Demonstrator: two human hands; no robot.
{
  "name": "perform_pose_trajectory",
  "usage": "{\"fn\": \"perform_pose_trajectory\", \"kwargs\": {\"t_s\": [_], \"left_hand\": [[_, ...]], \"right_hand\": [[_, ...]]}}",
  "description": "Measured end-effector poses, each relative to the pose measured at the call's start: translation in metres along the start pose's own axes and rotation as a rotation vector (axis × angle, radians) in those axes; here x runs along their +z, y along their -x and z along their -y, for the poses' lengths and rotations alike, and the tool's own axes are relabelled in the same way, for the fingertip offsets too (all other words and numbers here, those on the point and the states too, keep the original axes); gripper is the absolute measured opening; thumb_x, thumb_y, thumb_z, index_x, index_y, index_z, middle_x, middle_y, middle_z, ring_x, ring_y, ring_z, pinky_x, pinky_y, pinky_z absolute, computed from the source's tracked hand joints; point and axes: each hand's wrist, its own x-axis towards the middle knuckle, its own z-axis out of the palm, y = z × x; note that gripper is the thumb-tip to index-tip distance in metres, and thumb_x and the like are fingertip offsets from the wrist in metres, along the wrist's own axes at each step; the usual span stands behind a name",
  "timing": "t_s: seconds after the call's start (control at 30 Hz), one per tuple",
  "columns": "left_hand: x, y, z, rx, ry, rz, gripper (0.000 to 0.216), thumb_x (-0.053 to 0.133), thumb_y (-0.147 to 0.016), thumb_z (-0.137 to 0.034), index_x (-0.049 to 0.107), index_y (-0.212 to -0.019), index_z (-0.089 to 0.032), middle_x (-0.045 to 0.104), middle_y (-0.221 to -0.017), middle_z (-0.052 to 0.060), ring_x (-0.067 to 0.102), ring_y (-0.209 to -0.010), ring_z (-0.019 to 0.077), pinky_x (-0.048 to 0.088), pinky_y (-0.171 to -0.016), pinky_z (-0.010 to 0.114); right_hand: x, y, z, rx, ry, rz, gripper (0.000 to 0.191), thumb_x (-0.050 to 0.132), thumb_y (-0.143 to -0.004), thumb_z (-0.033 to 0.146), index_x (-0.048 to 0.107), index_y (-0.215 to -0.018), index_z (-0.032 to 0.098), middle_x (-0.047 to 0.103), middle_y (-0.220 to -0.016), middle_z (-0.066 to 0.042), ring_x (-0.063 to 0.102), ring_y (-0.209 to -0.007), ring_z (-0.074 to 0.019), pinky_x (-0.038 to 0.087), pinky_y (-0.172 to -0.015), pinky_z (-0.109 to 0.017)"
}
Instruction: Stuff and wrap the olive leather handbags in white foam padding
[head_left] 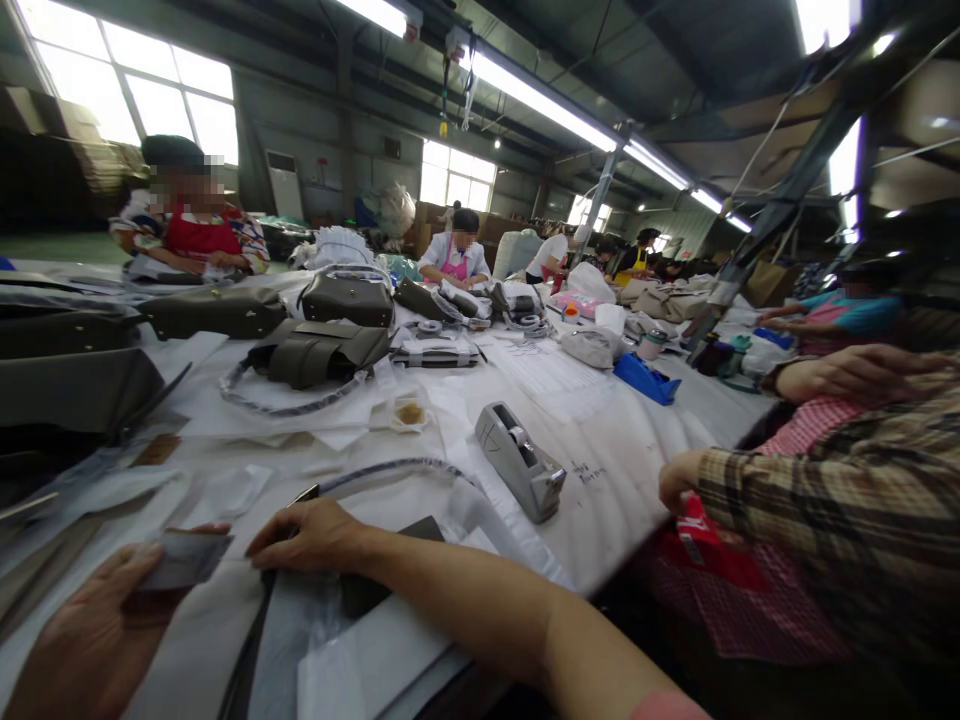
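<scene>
My left hand (pixel 90 640) is at the bottom left, with thumb and fingers pinching a small grey card (pixel 184 560). My right hand (pixel 307 535) rests palm down with fingers curled on a dark flat piece (pixel 420 530) lying in clear plastic wrap (pixel 315 620) on the white table (pixel 615 470). A plastic-wrapped strap (pixel 405 468) curves just beyond my right hand. A grey tape dispenser (pixel 521 460) stands to the right of it.
Olive-grey handbags (pixel 322 350) and more bags (pixel 349 298) lie across the table, with a blue object (pixel 646 380) further right. A person in a plaid sleeve (pixel 825 500) sits close on my right. Other workers sit around the far side.
</scene>
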Motion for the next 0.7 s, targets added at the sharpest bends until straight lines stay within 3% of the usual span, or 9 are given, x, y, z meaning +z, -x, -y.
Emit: {"fn": "perform_pose_trajectory", "kwargs": {"t_s": [0.1,0.17,0.33,0.43,0.6,0.7], "left_hand": [[0.0,-0.001,0.006,-0.029,0.191,0.124,0.023,0.077,-0.052,-0.051,0.07,-0.063,-0.032,0.074,-0.071,-0.007,0.069,-0.082,0.0213,0.059,-0.072,0.029],[-0.003,-0.002,0.01,-0.049,0.202,0.172,0.028,0.084,-0.043,-0.044,0.066,-0.058,-0.028,0.071,-0.064,-0.007,0.067,-0.074,0.0205,0.058,-0.068,0.028],[-0.002,0.012,0.007,-0.043,-0.03,0.453,0.031,0.075,-0.063,-0.047,0.058,-0.065,-0.022,0.069,-0.068,-0.006,0.063,-0.065,0.0163,0.053,-0.065,0.028],[0.009,0.025,0.001,-0.014,-0.112,0.353,0.032,0.07,-0.062,-0.044,0.048,-0.064,-0.02,0.057,-0.052,-0.006,0.052,-0.046,0.0115,0.039,-0.046,0.022],[0.013,0.034,-0.003,0.038,-0.011,0.492,0.03,0.065,-0.065,-0.043,0.048,-0.069,-0.018,0.064,-0.064,-0.001,0.06,-0.052,0.0118,0.045,-0.053,0.022],[0.01,0.034,0.002,0.048,-0.05,0.488,0.025,0.064,-0.066,-0.038,0.049,-0.069,-0.018,0.063,-0.06,0.001,0.058,-0.049,0.0123,0.043,-0.049,0.022]], "right_hand": [[-0.002,-0.004,-0.003,-0.201,0.22,0.08,0.015,0.078,-0.077,0.031,0.075,-0.089,0.023,0.067,-0.088,0.003,0.061,-0.095,-0.0136,0.044,-0.087,-0.019],[-0.005,-0.006,-0.003,-0.284,0.332,0.119,0.012,0.078,-0.078,0.03,0.074,-0.084,0.021,0.067,-0.087,0.002,0.06,-0.099,-0.0148,0.043,-0.09,-0.02],[-0.008,-0.002,0.002,-0.307,0.321,0.164,0.006,0.076,-0.076,0.019,0.073,-0.073,0.023,0.066,-0.077,0.008,0.062,-0.093,-0.0135,0.045,-0.091,-0.022],[-0.007,0.003,0.004,-0.307,0.299,0.165,0.006,0.071,-0.079,0.017,0.075,-0.077,0.022,0.07,-0.084,0.004,0.063,-0.094,-0.0136,0.045,-0.092,-0.023],[-0.005,0.008,0.006,-0.243,0.335,0.113,0.018,0.061,-0.076,0.008,0.076,-0.079,0.018,0.071,-0.092,-0.002,0.063,-0.093,-0.0143,0.044,-0.092,-0.025],[-0.003,0.011,0.009,-0.202,0.357,0.116,0.023,0.055,-0.075,0.006,0.075,-0.077,0.017,0.072,-0.096,-0.003,0.063,-0.096,-0.0148,0.044,-0.094,-0.025]]}}
